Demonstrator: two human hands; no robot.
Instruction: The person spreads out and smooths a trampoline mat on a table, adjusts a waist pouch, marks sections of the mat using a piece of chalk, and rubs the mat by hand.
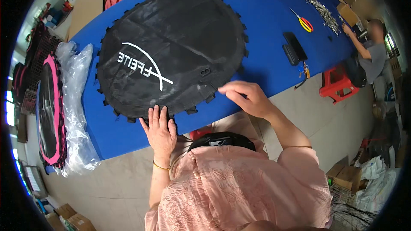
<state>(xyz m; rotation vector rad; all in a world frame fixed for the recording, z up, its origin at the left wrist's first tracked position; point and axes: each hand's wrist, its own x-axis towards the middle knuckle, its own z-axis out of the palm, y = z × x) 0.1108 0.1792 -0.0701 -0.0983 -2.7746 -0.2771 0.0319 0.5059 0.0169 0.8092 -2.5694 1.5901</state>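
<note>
A round black trampoline mat (pixel 171 38) lies on the blue table, with short tabs around its rim and white mirrored lettering (pixel 139 64). My left hand (pixel 161 132) rests flat on the mat's near edge, fingers stretched out. At the right part of the near edge is my right hand (pixel 250 98), its fingers bent and drawn together by the rim. Whatever lies between those fingertips is hidden. Near the right hand, one of the mat's dark tabs (pixel 210 99) sticks out over the table.
Yellow-red scissors (pixel 305 24), a black phone (pixel 295 45) and a pile of small metal pieces (pixel 325 15) lie on the blue table (pixel 269 0). Clear plastic (pixel 77 115) and a pink-rimmed mat (pixel 51 111) are left. A person (pixel 370 51) sits right, near a red stool (pixel 338 85).
</note>
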